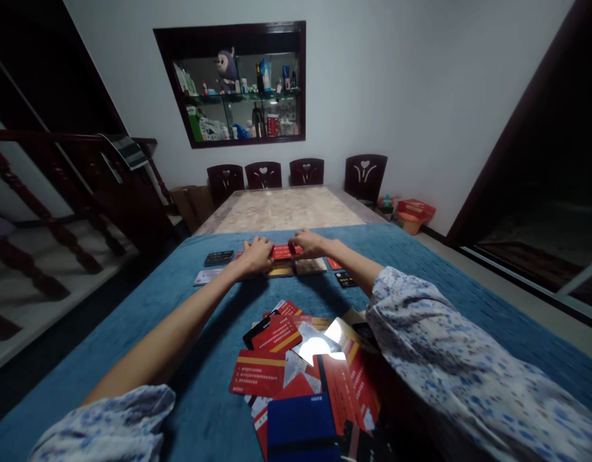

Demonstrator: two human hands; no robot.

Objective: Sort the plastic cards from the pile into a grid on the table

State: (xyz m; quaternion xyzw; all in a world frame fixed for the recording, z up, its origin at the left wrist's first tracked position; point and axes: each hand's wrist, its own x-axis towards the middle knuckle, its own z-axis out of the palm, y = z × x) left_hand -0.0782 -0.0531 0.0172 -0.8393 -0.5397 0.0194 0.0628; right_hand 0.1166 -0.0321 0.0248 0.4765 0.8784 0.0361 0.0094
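Note:
Both my arms reach forward over the blue cloth. A red card (282, 252) lies between my hands in the far row of cards. My left hand (258, 254) is at its left end, fingers bent down and partly hiding other cards. My right hand (309, 243) has its fingers curled on the card's right end. Just nearer to me are a gold card (279, 269) and a beige card (311, 265). Farther left lie a black card (219, 258) and a whitish card (207, 276). Another black card (344, 280) sits to the right, below my forearm.
A loose overlapping heap of cards lies close to me, including a red card (258, 371) and a blue card (301, 423). The blue cloth (180, 282) covers the near table. Chairs (263, 175) stand at the far end, below a wall cabinet (242, 90).

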